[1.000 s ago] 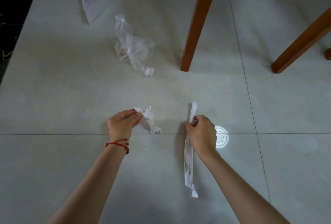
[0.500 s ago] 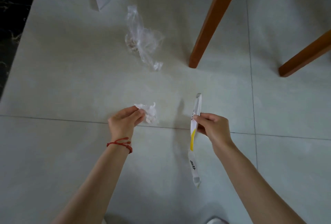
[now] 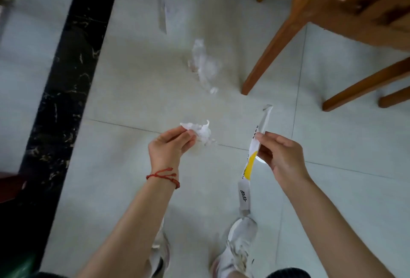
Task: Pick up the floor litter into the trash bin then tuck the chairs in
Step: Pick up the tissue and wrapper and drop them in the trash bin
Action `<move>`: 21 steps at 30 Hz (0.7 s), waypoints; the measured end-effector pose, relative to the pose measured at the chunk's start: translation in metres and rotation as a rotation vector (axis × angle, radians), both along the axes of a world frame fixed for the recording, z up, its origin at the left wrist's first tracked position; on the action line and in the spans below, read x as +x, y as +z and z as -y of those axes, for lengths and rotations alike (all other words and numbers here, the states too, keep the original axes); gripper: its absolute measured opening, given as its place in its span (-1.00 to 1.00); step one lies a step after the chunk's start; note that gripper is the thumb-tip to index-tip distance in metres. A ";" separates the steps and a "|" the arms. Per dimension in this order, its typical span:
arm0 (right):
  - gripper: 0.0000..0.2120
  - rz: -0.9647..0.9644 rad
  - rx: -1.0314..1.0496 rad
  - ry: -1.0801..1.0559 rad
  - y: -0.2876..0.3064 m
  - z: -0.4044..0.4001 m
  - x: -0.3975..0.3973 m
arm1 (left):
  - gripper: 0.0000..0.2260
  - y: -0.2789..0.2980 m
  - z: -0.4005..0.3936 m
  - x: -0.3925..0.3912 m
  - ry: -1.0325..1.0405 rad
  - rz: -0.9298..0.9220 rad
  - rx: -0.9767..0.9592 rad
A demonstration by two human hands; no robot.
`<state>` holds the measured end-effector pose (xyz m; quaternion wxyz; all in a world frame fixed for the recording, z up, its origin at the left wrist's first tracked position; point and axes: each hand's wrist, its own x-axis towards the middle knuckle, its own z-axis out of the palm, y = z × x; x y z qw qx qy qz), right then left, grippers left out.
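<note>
My left hand (image 3: 170,146), with a red string at the wrist, pinches a crumpled white tissue (image 3: 203,132) above the floor. My right hand (image 3: 278,155) holds a long white wrapper with a yellow patch (image 3: 249,166), which hangs down almost vertically. On the tiles further ahead lie a crumpled clear plastic bag (image 3: 205,64) and, beyond it, a flat white paper strip (image 3: 162,12). A wooden chair (image 3: 310,6) stands at the upper right, its nearest leg (image 3: 266,58) just right of the plastic bag. No trash bin can be made out.
A black marble strip (image 3: 64,82) runs diagonally down the left side of the pale tiled floor. More wooden chair legs (image 3: 363,84) stand at the right. My white shoes (image 3: 239,251) show at the bottom. Something green (image 3: 20,266) sits blurred in the bottom left corner.
Both hands have risen away from the floor with the tissue and the wrapper. The view has pulled back, bringing my shoes, the black strip and the chair seat into sight.
</note>
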<state>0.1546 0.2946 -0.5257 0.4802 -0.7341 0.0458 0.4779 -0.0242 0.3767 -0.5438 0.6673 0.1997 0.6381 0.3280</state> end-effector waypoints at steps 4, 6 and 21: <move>-0.98 -0.024 0.012 0.021 0.071 -0.010 -0.020 | -0.90 0.077 -0.007 -0.015 0.019 0.000 0.009; -0.97 -0.017 0.017 0.029 0.109 -0.015 -0.029 | -0.89 0.116 -0.010 -0.024 0.043 -0.001 0.018; -0.94 0.093 0.134 0.068 0.377 -0.044 -0.082 | -0.88 0.384 -0.025 -0.084 0.132 0.057 0.100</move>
